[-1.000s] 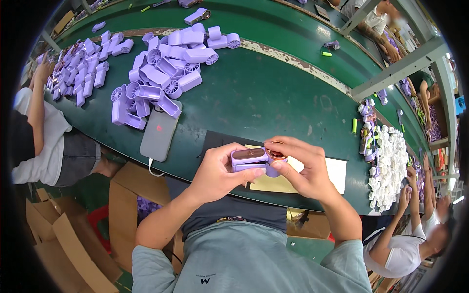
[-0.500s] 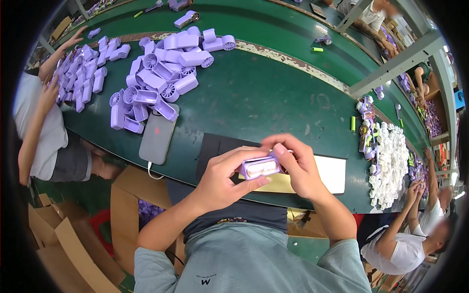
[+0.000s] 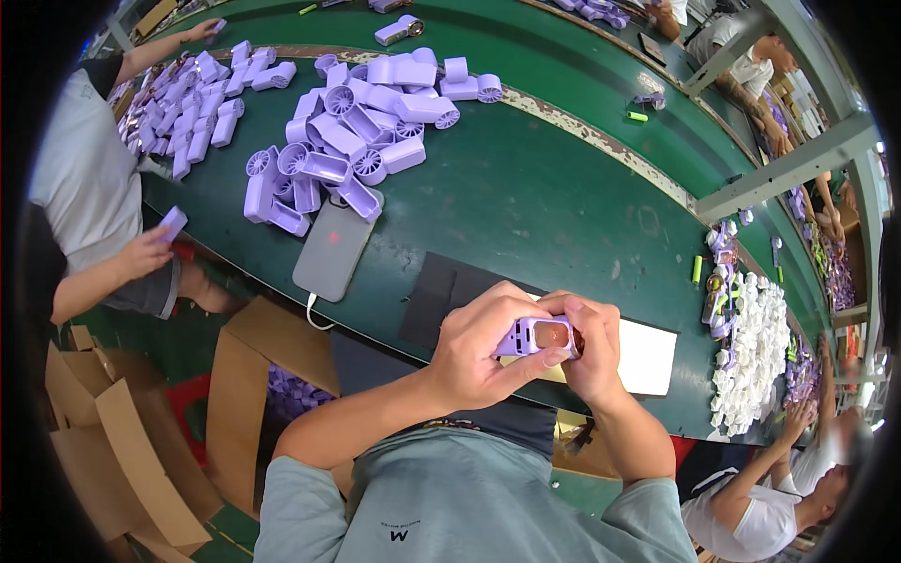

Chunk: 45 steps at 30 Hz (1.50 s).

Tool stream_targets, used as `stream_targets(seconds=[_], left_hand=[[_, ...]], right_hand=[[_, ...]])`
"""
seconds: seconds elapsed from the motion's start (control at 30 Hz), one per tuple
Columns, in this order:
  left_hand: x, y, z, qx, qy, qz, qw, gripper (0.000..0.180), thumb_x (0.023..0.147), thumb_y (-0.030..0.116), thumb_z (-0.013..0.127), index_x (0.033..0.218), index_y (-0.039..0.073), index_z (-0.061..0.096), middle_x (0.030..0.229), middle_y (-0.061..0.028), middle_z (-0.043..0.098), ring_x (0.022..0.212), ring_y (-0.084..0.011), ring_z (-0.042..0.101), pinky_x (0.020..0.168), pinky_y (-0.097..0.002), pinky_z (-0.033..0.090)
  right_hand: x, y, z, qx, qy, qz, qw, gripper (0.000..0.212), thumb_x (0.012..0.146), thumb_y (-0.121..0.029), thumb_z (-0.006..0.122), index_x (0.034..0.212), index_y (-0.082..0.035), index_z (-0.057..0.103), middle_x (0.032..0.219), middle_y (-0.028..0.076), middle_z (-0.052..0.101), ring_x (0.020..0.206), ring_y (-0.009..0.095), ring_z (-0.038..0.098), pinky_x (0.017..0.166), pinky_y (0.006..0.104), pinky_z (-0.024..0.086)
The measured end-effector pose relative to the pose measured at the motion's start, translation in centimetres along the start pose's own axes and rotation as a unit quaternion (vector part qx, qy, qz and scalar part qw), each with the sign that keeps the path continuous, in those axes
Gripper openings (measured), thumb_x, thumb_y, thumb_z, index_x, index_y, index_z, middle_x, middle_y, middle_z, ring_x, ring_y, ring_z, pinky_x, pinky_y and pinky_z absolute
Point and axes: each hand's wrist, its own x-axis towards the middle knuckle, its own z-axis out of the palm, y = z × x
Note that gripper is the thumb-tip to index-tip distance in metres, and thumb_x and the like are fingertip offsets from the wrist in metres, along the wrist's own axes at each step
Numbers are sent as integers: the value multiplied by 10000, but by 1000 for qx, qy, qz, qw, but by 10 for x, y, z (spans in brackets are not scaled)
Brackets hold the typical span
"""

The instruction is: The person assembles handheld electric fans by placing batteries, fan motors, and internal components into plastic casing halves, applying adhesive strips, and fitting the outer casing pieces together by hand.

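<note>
A purple plastic housing [image 3: 522, 336], shaped like a small handheld fan body, is held between my two hands above the near edge of the bench. My left hand [image 3: 476, 349] wraps its left side, thumb along the near side. My right hand [image 3: 593, 355] closes round the other end, fingers over the top. Small dark slots and a copper-coloured recessed area show on the housing; my fingers cover the rest. Beneath my hands lie a black mat [image 3: 434, 298] and a pale, partly yellow sheet [image 3: 648, 358].
Purple fan housings [image 3: 404, 101] are heaped at the back left, beside a grey power bank [image 3: 330, 251] with a white cable. White parts [image 3: 751, 352] and a green battery cell [image 3: 697, 269] lie right. A cardboard box [image 3: 239, 403] stands below the bench. Co-workers sit on both sides.
The housing has turned in my hands, so its slotted part now shows. My right fingers have closed in around it. The view has shifted; the left co-worker's hands have moved apart, each with a purple piece.
</note>
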Motion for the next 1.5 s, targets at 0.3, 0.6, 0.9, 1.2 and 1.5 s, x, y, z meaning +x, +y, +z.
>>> stream_targets(seconds=[0.3,0.6,0.9,1.2,1.5], left_hand=[[0,2,-8,-85,5,-191,978,451,895,281,829,1183,3,622,1105,-129,625,840,-162,647,676,-275,524],[6,11,-14,67,-104,-89,988,524,821,231,882,1206,-13,622,979,-138,685,687,-212,667,562,-330,540],[19,7,-14,223,-157,-6,962,423,727,275,901,923,17,630,736,-119,607,606,-280,593,527,-369,480],[15,2,-10,177,-165,-33,970,513,753,379,895,935,0,602,784,-125,622,706,-331,644,619,-420,541],[8,-4,2,91,-110,-25,989,467,850,239,871,1138,-32,622,962,-187,726,757,-299,739,647,-377,592]], right_hand=[[14,0,-7,-213,49,-232,948,383,1038,-241,490,1060,54,733,987,151,692,782,201,639,678,310,494],[19,5,-2,-142,90,-212,963,391,1051,-214,483,873,41,720,793,118,683,695,174,608,623,299,450],[13,10,-4,-193,169,-217,942,470,1068,-206,488,732,36,712,642,93,619,557,141,517,537,308,375],[12,1,-7,-245,169,-229,927,521,1085,-232,434,723,39,692,667,109,651,576,153,559,548,306,399],[17,2,-6,-268,175,-337,886,420,1039,-98,440,741,15,713,640,110,609,509,209,550,500,335,436]])
